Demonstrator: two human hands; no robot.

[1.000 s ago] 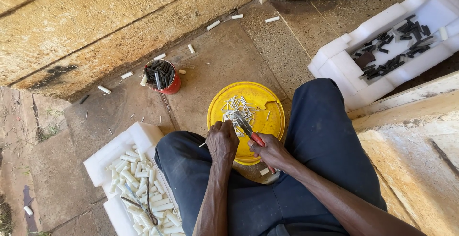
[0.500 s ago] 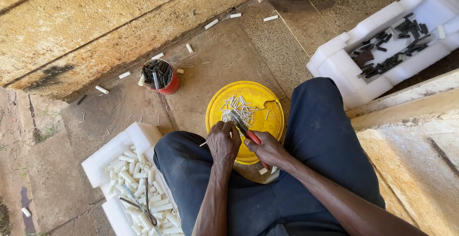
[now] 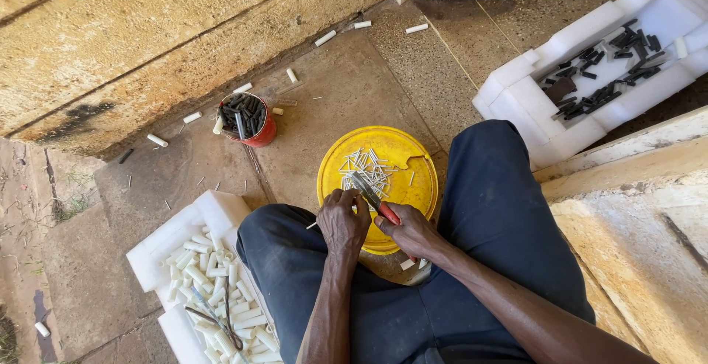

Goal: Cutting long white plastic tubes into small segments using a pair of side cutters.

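Red-handled cutter (image 3: pixel 377 203) sits right in the middle of the frame, gripped in the right hand (image 3: pixel 414 233), blade end pointing up-left over the yellow lid (image 3: pixel 402 159). Left hand (image 3: pixel 343 220) is curled tight just beside it, pinching something small against the blade; can't make out what exactly. Pile of thin white slivers (image 3: pixel 366 168) lies on the lid above the hands. Lower left there's a white foam tray (image 3: pixel 214 209) full of white tube pieces (image 3: pixel 214 290), with pliers on top. Red tin (image 3: pixel 247 119) of dark pieces stands upper left, and another foam tray (image 3: pixel 531 91) with black pieces (image 3: pixel 605 76) sits upper right. Both knees in dark trousers flank the lid.
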